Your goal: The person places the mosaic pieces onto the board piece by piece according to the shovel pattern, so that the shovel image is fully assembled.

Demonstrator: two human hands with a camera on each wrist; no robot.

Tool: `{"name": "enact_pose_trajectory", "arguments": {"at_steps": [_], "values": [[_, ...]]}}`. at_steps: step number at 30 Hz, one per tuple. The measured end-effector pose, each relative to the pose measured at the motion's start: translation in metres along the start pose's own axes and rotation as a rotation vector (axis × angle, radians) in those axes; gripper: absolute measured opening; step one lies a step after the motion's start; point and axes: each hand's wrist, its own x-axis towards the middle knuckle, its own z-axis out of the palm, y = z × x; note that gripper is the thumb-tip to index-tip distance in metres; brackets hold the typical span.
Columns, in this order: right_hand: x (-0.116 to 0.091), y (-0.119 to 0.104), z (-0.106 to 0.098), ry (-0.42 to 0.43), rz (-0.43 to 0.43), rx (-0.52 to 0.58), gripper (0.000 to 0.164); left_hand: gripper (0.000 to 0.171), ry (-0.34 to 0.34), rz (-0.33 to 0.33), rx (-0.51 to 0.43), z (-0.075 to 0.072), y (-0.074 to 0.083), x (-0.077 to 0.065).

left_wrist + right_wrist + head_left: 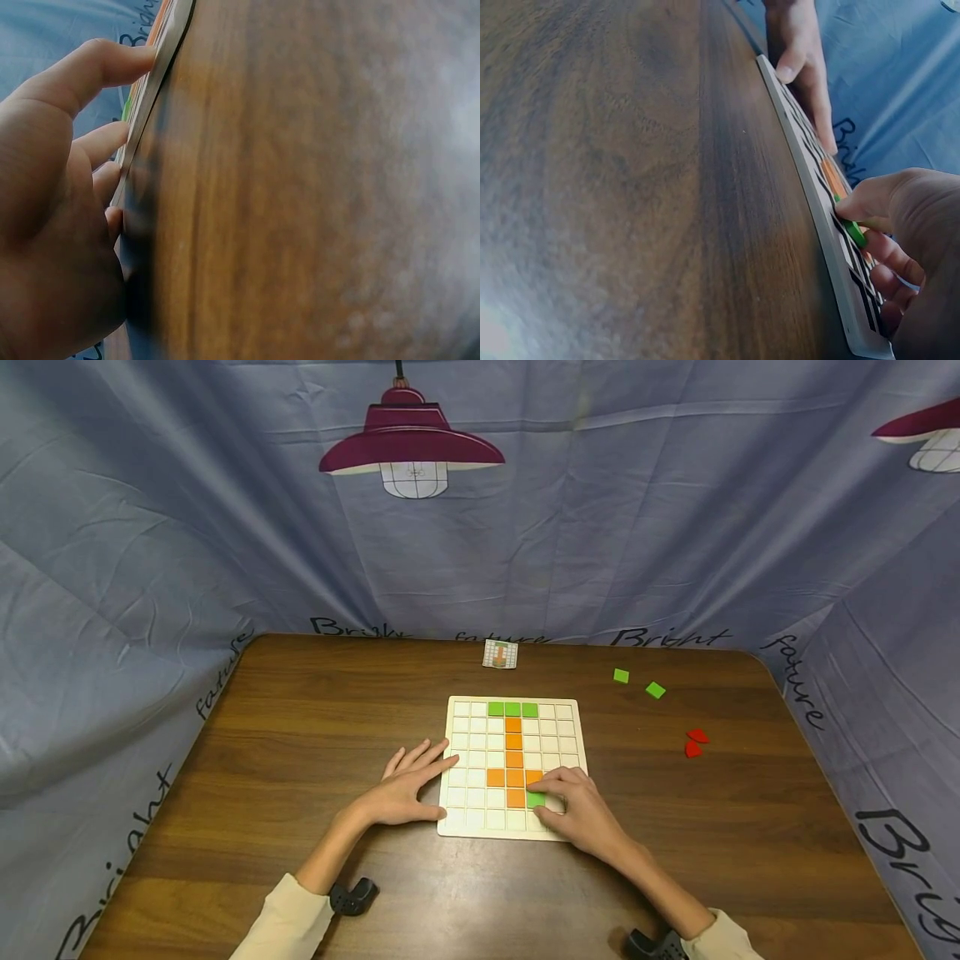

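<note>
A pale square grid board [465, 820] lies on the table. Three green tiles [512, 709] fill the middle of its far row, and below them several orange tiles [513, 742] form a column with one more on each side near its lower end. My right hand [581, 810] pinches a green tile [536, 799] between thumb and fingers, just right of the lowest orange tile. In the right wrist view this green tile [853, 231] stands tilted at the board's surface. My left hand [401, 793] has its fingers spread, fingertips and thumb resting against the board's left edge.
Behind the board lies a small pattern card [500, 654]. Two loose green tiles [621, 676] are at the back right, with two red pieces [698, 736] nearer on the right. A blue-grey curtain [480, 552] hangs behind the wooden table [337, 693].
</note>
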Motion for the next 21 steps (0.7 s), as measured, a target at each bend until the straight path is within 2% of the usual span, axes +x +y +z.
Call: {"name": "enact_pose_trajectory", "arguments": {"at_steps": [18, 21], "values": [[-0.0004, -0.0005, -0.0001, 0.017, -0.006, 0.0, 0.029, 0.082, -0.004, -0.01, -0.003, -0.0004, 0.0006, -0.0001], [-0.0002, 0.0003, -0.0024, 0.031, 0.015, 0.015, 0.028, 0.082, -0.006, -0.013, -0.006, -0.0003, 0.0006, -0.0002]]}}
